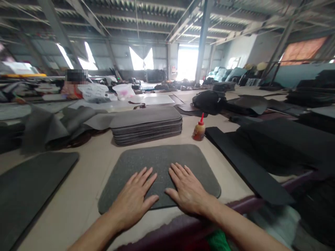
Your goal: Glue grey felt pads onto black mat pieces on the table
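Observation:
A dark grey panel with rounded corners point(162, 157) lies flat on the pale table point(78, 195) in front of me. My left hand point(134, 198) rests palm down on its left part, fingers spread. On the right part of the same panel, my right hand point(187, 190) also lies flat with its fingers apart. Neither hand grips anything. Just behind the panel stands a neat stack of similar grey pieces point(146, 127). To the right of the stack is an amber glue bottle point(199, 131) with a red nozzle, standing upright.
At the left lies another dark panel point(34, 188). A long black strip point(243, 164) and dark sheets point(288, 139) cover the right side. Crumpled grey material point(52, 125) sits at back left. Farther off are a black bag point(209, 101) and a person point(72, 89).

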`<control>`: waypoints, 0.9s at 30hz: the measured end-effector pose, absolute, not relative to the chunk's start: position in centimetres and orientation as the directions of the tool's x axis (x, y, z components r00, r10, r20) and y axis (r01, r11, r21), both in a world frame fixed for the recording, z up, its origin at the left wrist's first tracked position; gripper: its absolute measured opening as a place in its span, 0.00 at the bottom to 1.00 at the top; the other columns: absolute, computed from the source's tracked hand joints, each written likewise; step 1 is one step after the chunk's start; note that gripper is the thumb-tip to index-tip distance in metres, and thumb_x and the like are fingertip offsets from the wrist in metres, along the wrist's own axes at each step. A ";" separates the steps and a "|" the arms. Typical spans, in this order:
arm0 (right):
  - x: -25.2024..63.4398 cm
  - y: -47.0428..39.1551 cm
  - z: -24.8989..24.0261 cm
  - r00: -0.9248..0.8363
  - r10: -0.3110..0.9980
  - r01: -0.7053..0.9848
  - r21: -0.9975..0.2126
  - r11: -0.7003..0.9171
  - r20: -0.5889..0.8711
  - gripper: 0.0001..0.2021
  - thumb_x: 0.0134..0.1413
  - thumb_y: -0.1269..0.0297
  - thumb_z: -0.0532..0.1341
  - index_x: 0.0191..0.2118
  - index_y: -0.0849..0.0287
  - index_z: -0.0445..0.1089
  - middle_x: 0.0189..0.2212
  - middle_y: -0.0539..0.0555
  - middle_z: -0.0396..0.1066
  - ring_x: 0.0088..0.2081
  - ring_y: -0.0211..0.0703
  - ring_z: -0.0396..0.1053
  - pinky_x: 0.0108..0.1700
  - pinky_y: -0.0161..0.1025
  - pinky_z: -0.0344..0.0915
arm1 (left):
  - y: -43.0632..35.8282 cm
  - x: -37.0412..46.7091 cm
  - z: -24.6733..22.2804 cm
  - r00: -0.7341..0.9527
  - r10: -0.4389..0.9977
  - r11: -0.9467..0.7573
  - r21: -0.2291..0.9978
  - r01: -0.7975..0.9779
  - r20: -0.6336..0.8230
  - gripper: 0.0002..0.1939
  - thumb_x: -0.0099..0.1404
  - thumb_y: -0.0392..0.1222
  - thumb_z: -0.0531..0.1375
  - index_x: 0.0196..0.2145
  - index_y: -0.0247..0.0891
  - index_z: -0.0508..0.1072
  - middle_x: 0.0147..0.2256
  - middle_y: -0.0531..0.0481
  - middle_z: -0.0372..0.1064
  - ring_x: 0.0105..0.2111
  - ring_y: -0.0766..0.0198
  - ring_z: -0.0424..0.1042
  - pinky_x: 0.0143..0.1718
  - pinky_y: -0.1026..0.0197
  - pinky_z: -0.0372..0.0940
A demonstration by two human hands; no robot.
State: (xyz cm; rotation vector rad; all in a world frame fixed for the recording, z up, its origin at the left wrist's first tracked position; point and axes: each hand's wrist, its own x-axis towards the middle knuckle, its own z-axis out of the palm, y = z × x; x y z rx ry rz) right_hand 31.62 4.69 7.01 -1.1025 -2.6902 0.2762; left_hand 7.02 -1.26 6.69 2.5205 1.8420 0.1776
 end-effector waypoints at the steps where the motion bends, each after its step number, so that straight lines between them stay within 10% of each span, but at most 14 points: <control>1: 32.5 4.8 6.9 -0.679 0.725 0.692 -0.229 0.685 0.117 0.39 0.68 0.40 0.48 0.70 0.68 0.53 0.70 0.65 0.43 0.71 0.59 0.41 0.70 0.59 0.43 | -1.3 6.9 7.0 0.285 0.956 -0.290 0.094 0.952 0.065 0.37 0.68 0.66 0.51 0.69 0.49 0.55 0.70 0.46 0.45 0.70 0.45 0.46 0.67 0.36 0.51; 16: 43.6 6.7 3.3 -0.470 0.830 0.874 0.028 0.485 0.301 0.42 0.67 0.38 0.41 0.67 0.73 0.59 0.68 0.68 0.50 0.70 0.63 0.46 0.67 0.67 0.47 | -3.2 -1.4 6.9 -0.059 0.983 0.070 -0.054 0.996 0.175 0.31 0.71 0.58 0.51 0.64 0.37 0.64 0.67 0.39 0.55 0.69 0.44 0.50 0.68 0.32 0.46; 20: 40.6 4.4 4.8 -0.615 0.738 0.749 -0.085 0.657 0.278 0.35 0.70 0.43 0.42 0.69 0.65 0.57 0.70 0.61 0.47 0.71 0.57 0.44 0.68 0.63 0.51 | -4.8 2.9 8.6 0.206 0.966 -0.214 0.038 0.976 0.159 0.25 0.74 0.48 0.49 0.65 0.42 0.63 0.69 0.46 0.51 0.71 0.52 0.44 0.70 0.40 0.45; 27: 35.8 0.5 6.0 -0.855 0.513 0.484 -0.241 0.842 0.074 0.33 0.68 0.44 0.53 0.72 0.52 0.50 0.70 0.53 0.46 0.71 0.60 0.42 0.68 0.68 0.45 | -6.7 7.1 8.3 0.500 0.862 -0.470 0.235 0.851 -0.086 0.38 0.69 0.65 0.51 0.71 0.50 0.47 0.71 0.48 0.44 0.71 0.48 0.43 0.70 0.35 0.40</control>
